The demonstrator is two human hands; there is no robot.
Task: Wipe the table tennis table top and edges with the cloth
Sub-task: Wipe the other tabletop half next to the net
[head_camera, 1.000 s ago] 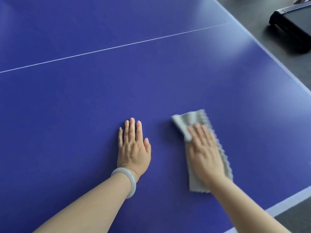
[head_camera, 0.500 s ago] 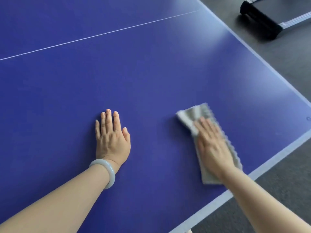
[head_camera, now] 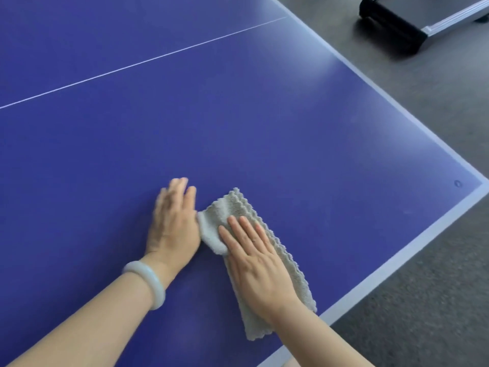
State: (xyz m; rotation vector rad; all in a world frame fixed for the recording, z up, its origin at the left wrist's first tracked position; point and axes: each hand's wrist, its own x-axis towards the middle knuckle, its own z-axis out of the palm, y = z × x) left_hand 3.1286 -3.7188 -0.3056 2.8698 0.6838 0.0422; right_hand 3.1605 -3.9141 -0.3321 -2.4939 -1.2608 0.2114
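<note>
The blue table tennis table top [head_camera: 238, 123] fills most of the view, with a thin white centre line and a pale border along its right and near edges. A folded grey cloth [head_camera: 235, 207] lies on it near the near-right corner. My right hand [head_camera: 258, 260] presses flat on the cloth with straight fingers. My left hand [head_camera: 173, 223], a pale bangle on its wrist, lies flat on the table just left of the cloth, its thumb side touching the cloth's folded end. Its fingers are blurred.
The table's near-right corner [head_camera: 481, 185] sits at the right edge of view, with grey carpet floor [head_camera: 423, 300] beyond both edges. A black and silver frame [head_camera: 394, 25] stands on the floor at the top right.
My left hand has slid right until it meets the cloth. My right hand has drawn the cloth back toward me and to the left. The view has swung left, showing more floor.
</note>
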